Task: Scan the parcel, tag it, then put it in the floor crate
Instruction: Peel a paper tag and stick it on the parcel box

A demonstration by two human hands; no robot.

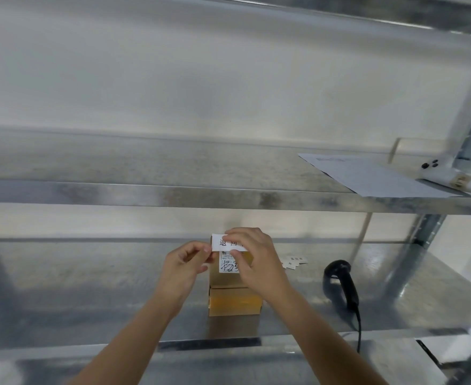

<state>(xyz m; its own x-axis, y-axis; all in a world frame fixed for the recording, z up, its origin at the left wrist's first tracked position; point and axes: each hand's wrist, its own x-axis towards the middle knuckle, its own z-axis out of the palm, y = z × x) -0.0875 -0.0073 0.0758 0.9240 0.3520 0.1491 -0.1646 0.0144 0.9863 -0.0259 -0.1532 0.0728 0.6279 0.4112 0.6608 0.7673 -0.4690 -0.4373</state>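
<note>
- The fingers [230, 234] of the right hand [256, 259] pinch a white tag [223, 243].
- The left hand [181, 269] pinches something small at the tag's left end; I cannot tell what.
- The tag is at the top of the box [233, 301], mid shelf [90, 287].
- Press it flat, clear of the label [227, 263].
- More tags [294, 262] lie near the scanner [341, 282].
- No crate shows.

Galvanized metal shelving [228, 194], pale wall [173, 79]

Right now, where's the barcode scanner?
Head view: the black scanner lies on the lower shelf, right of the cardboard parcel, untouched by either hand.
</note>
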